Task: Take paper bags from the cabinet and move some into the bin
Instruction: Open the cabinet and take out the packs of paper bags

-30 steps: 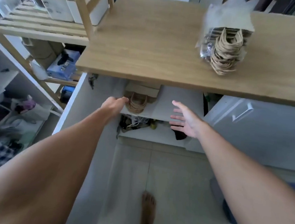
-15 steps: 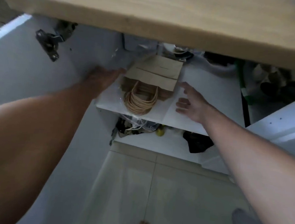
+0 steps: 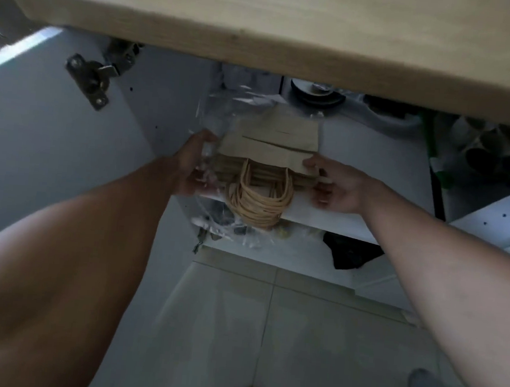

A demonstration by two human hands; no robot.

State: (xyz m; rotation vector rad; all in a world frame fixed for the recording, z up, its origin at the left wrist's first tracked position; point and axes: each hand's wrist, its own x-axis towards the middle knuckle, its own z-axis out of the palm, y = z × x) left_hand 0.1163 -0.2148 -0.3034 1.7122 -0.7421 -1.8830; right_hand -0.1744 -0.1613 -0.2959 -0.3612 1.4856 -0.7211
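A stack of flat brown paper bags (image 3: 270, 142) in a clear plastic wrap lies on the white cabinet shelf (image 3: 370, 160), its twisted paper handles (image 3: 259, 203) hanging over the shelf's front edge. My left hand (image 3: 193, 161) grips the stack's left side through the plastic. My right hand (image 3: 336, 186) holds the stack's right edge, thumb on top and fingers beneath. No bin is in view.
The wooden countertop (image 3: 262, 24) overhangs the cabinet just above the bags. The open cabinet door (image 3: 38, 118) with its metal hinge (image 3: 91, 80) stands at the left. Dark clutter fills the lower shelf (image 3: 350, 251) and the right compartment (image 3: 483, 145). Pale floor tiles (image 3: 235, 330) lie below.
Both hands have closed in on the stack from either side and taken hold of it. The camera has dropped lower and nearer to the shelf.
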